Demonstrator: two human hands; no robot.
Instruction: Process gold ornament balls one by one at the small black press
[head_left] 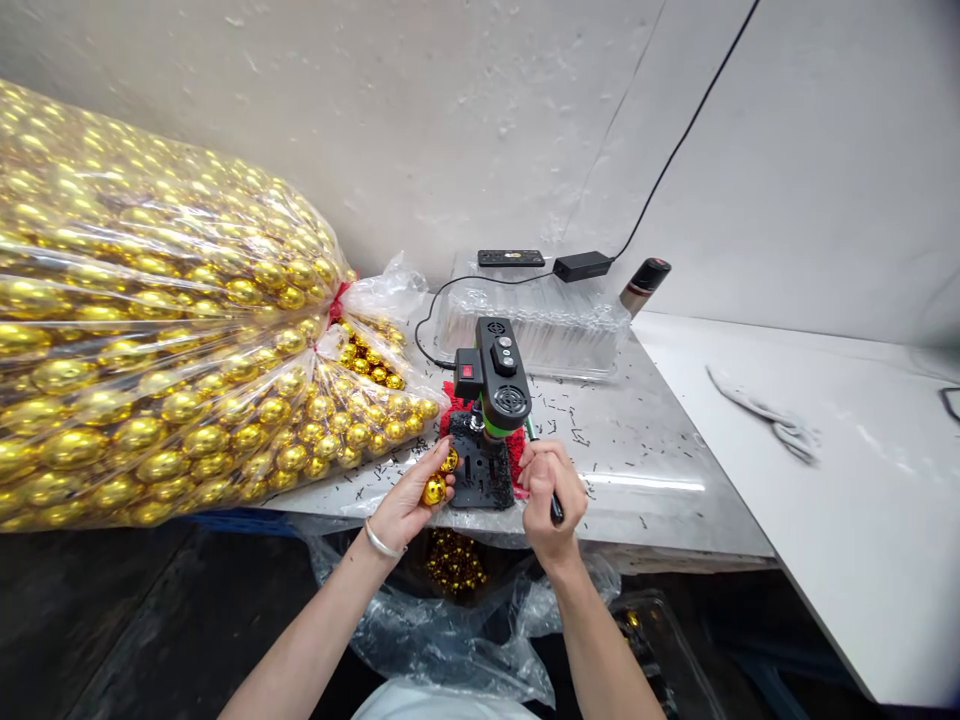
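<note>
Two shiny gold balls (435, 489) are held in the fingers of my left hand (414, 497), at the left edge of a small black bench drill press (506, 375). Closed around the black-gripped lever (556, 508) on the machine's right side is my right hand (551, 490). Dark shavings cover part of the machine's black base plate (471, 480), which rests on a red cloth (517, 455). The tool tip under the machine's head is too small to make out.
Large clear bags of gold balls (150, 400) fill the left side. Behind the machine are a clear plastic tray (562, 340), a power adapter (583, 266), a remote control (511, 258) and a dark can (645, 285). Gloves (765, 415) lie right. An open plastic bag (435, 630) hangs below the table edge.
</note>
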